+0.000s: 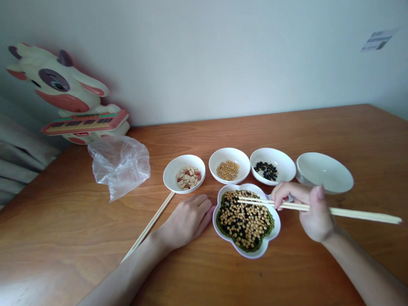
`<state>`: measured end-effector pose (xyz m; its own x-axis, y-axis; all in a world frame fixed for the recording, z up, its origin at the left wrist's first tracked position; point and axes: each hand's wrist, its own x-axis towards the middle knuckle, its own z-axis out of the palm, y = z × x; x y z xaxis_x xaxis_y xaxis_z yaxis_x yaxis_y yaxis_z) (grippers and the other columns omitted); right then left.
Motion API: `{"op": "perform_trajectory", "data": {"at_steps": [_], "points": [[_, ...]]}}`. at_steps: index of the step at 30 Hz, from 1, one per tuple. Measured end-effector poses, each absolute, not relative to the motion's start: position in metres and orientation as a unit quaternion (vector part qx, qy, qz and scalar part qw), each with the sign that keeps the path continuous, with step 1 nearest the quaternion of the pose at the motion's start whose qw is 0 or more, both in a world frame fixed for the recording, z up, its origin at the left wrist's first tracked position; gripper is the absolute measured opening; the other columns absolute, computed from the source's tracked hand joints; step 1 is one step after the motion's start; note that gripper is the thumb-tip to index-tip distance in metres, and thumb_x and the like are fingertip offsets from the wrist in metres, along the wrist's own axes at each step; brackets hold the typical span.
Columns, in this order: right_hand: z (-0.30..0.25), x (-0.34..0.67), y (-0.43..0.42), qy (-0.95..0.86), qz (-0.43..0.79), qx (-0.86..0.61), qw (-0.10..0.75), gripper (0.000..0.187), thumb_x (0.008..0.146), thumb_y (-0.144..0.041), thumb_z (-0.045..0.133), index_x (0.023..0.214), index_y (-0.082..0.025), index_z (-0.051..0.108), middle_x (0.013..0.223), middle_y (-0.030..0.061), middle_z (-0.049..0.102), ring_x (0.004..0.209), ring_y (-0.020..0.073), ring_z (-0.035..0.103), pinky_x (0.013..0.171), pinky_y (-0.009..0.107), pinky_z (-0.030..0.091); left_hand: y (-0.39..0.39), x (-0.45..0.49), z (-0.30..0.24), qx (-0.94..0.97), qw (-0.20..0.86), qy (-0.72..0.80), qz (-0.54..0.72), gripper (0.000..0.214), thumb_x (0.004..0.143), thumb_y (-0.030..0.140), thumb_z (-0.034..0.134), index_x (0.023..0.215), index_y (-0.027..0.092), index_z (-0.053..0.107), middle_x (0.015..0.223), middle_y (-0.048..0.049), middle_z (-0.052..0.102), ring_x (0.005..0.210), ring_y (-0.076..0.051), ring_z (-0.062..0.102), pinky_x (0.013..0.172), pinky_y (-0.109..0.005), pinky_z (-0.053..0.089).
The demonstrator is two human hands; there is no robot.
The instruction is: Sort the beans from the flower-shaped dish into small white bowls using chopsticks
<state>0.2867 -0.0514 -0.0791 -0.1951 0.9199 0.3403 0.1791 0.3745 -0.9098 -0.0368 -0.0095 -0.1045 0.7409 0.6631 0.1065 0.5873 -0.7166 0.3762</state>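
Note:
My right hand (309, 209) grips a pair of wooden chopsticks (358, 215), their tips over a flower-shaped white bowl (228, 236) filled with mixed yellow, green and black beans. My left hand (186, 220) rests palm down on the table, fingers stretched out and touching that bowl's left rim. Behind it stand several small white bowls: one with peanuts (188, 177), one with yellow beans (228, 170), one with black beans (267, 170), and a tilted bowl (323, 171) with nothing in it.
A second pair of chopsticks (149, 225) lies diagonally on the wooden table (75, 231) left of my left arm. A crumpled clear plastic bag (120, 165) sits behind it. A cartoon cow toy (69, 95) stands at the back left against the wall.

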Motion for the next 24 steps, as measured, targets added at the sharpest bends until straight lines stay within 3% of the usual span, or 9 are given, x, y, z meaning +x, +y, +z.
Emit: {"op": "perform_trajectory", "data": {"at_steps": [7, 11, 24], "points": [[-0.087, 0.299, -0.051, -0.697, 0.386, -0.447, 0.407, 0.084, 0.1, -0.074, 0.002, 0.079, -0.024, 0.065, 0.076, 0.0065, 0.064, 0.074, 0.0254, 0.059, 0.069, 0.039, 0.042, -0.009, -0.038, -0.105, 0.922, 0.155, 0.336, 0.112, 0.031, 0.111, 0.027, 0.038, 0.087, 0.018, 0.055, 0.093, -0.0063, 0.062, 0.078, -0.018, 0.055, 0.072, -0.03, 0.043], [-0.084, 0.298, -0.05, -0.709, 0.371, -0.452, 0.395, 0.078, 0.104, -0.069, 0.007, 0.079, -0.024, 0.066, 0.076, 0.0056, 0.066, 0.072, 0.0242, 0.059, 0.068, 0.039, 0.041, -0.009, -0.038, -0.106, 0.92, 0.159, 0.341, 0.111, 0.031, 0.111, 0.027, 0.039, 0.086, 0.018, 0.055, 0.092, -0.0062, 0.062, 0.077, -0.018, 0.055, 0.071, -0.03, 0.043], [-0.082, 0.304, -0.048, -0.691, 0.361, -0.467, 0.417, 0.082, 0.103, -0.071, 0.004, 0.08, -0.024, 0.067, 0.075, 0.0062, 0.068, 0.072, 0.025, 0.061, 0.068, 0.039, 0.042, -0.009, -0.038, -0.108, 0.92, 0.161, 0.338, 0.112, 0.031, 0.111, 0.028, 0.038, 0.088, 0.018, 0.056, 0.093, -0.0062, 0.061, 0.078, -0.018, 0.054, 0.072, -0.031, 0.043]]}}
